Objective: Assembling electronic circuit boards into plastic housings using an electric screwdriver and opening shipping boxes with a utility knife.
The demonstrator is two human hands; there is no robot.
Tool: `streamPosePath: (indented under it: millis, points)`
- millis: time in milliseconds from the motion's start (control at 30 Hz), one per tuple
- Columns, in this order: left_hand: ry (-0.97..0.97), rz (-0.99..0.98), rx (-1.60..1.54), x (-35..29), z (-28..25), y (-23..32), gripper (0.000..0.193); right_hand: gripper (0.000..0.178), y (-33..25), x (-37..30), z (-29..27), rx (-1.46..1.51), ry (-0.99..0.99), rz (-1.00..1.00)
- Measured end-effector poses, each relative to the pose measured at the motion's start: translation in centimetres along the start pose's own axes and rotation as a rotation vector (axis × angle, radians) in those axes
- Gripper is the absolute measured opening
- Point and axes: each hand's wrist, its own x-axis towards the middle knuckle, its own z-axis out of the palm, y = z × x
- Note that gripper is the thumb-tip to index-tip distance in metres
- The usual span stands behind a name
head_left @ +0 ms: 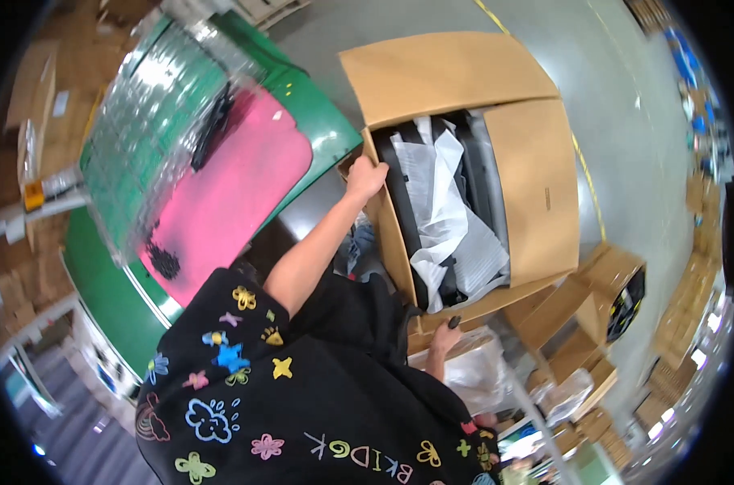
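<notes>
A large open cardboard box point(537, 162) stands before me with its flaps folded outward. Inside it lie dark, long padded pieces point(482, 162) and crumpled white foam wrapping point(444, 206). My left hand point(367, 178) is closed over the upper edge of the box's left wall. Close to the near right corner of the box, my right hand point(442, 341) grips a small dark object point(454, 322) that sticks out past the fingers; its kind is not clear.
To the left is a green table point(326, 121) with a pink mat point(246, 178), clear bubble wrap point(165, 89) and a black elongated part point(212, 128). Smaller open cartons point(573, 323) and clear plastic film point(472, 368) lie to the right. Yellow lines point(587, 174) mark the grey floor.
</notes>
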Motion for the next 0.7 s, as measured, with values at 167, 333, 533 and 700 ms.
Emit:
streamPosePath:
  millis: [167, 333, 533, 700]
  points:
    - [-0.372, 0.209, -0.139, -7.3, -0.5, -5.2, 0.039, 0.033, -1.5, 6.2, -4.9, -0.144, -0.551, 0.053]
    - [-0.746, -0.131, 0.052, -10.4, -2.7, -9.2, 0.038, 0.041, -11.7, 16.0, -4.2, 1.314, -0.449, 0.373]
    - [-0.633, -0.079, 0.115, -8.1, -6.2, -12.7, 0.037, 0.048, -15.7, 22.1, -0.2, 1.678, -0.053, 0.635]
    - [-0.275, -0.202, 0.016, -9.9, -11.5, -13.8, 0.03, 0.057, -19.4, 22.4, -6.4, 0.774, 0.772, -0.431]
